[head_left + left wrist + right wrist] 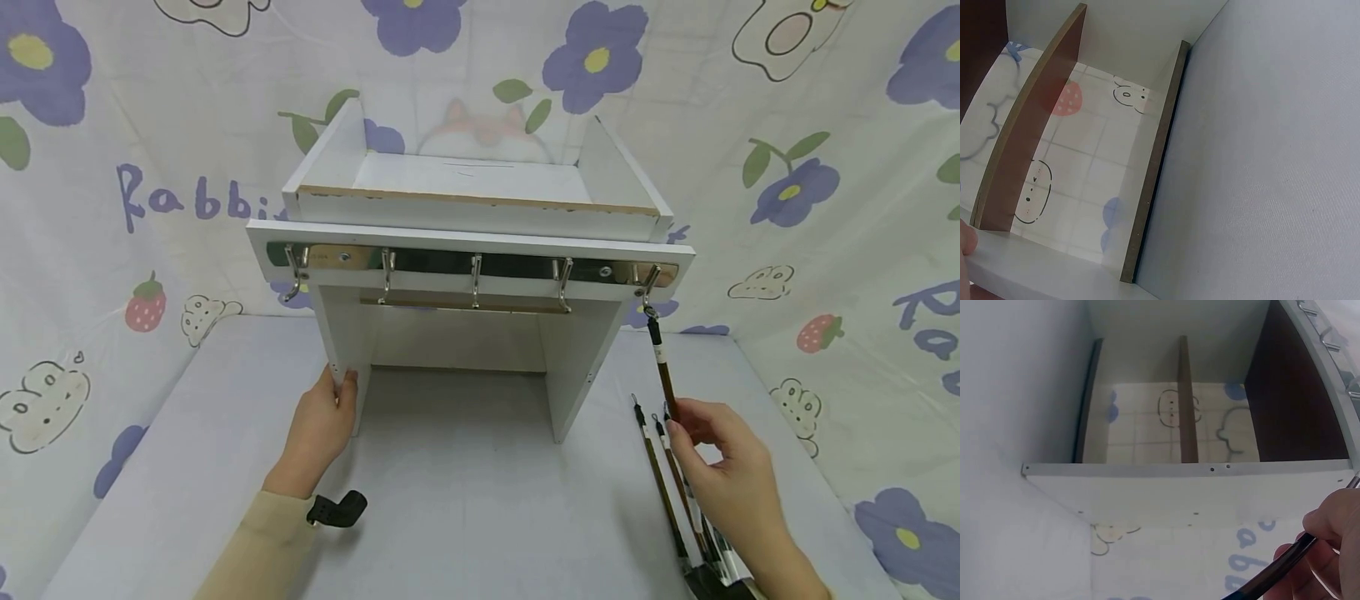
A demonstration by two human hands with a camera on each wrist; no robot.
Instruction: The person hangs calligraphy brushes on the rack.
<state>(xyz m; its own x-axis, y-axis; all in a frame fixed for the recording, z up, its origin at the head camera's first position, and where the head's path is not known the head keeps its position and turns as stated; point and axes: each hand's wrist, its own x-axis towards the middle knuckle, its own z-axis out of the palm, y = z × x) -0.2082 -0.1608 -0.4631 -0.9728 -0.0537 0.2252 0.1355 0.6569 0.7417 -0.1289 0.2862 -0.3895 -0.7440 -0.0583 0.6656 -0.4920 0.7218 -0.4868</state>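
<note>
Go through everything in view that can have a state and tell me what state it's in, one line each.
Shelf: standing on the table.
Left hand: gripping the shelf's left side.
Right hand: pinching a brush.
Brush: slightly tilted, loop up at the rightmost hook; whether it's caught, I can't tell.
Other four hooks: bare.
Other brushes: lying on the table.

The place seems to be a small indoor corner, closed in by a pale cloth [187, 108]. The cloth is printed with purple flowers [596, 60], strawberries [146, 307] and rabbits [45, 408], and surrounds the pale counter [465, 517] behind and at both sides. Whether it is a home or a studio, I cannot tell.
</note>
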